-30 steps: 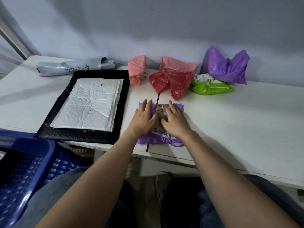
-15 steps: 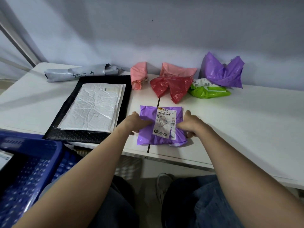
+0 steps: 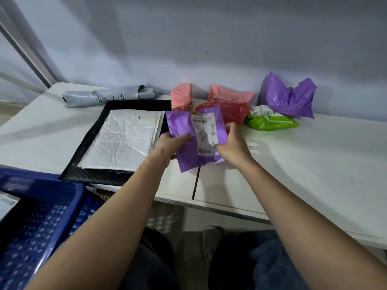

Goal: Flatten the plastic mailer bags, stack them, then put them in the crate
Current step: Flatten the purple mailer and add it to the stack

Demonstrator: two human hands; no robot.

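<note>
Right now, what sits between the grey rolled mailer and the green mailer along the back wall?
Head view: two pink mailers and a crumpled red mailer lie between the grey rolled mailer and green mailer.

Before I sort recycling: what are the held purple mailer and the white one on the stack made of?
Purple mailer: thin glossy plastic film, judging by its sheen and soft creases. White mailer: probably padded plastic, with a dimpled, wrinkled, matte-sheen face; paper can't be ruled out.

A white table [image 3: 314,174] stands against a pale grey wall [image 3: 188,38], with a dark seam [image 3: 195,183] running across its top. Below its front edge a grey shoe [image 3: 210,243] rests on the floor [image 3: 188,237], beside blue jeans [image 3: 261,264].
</note>
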